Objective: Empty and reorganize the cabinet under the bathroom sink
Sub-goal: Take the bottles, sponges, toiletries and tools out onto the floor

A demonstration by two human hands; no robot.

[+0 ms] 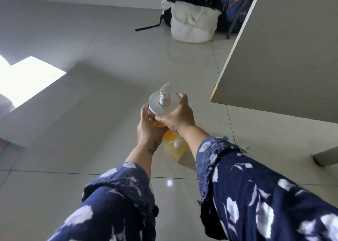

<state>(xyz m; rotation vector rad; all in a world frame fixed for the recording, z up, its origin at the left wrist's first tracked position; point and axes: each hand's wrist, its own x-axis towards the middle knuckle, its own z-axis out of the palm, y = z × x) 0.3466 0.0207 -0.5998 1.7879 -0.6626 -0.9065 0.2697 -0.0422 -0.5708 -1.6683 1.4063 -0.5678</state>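
A pump bottle [163, 102] with a wide white cap, a white pump head and orange liquid inside is held over the tiled floor at the middle of the view. My left hand [148, 129] wraps its left side and underside. My right hand [178, 114] grips its right side just under the cap. Below my wrists a second yellow pump bottle [176, 150] stands on the floor, partly hidden by my arms. An open grey cabinet door [281, 57] hangs at the upper right.
A white bag-lined bin [192, 24] and dark backpacks [232, 4] sit at the far wall, with a black strap on the floor. A metal cabinet leg [325, 157] stands at the right edge. A bright sunlit patch [27, 79] lies on the glossy tiles at left.
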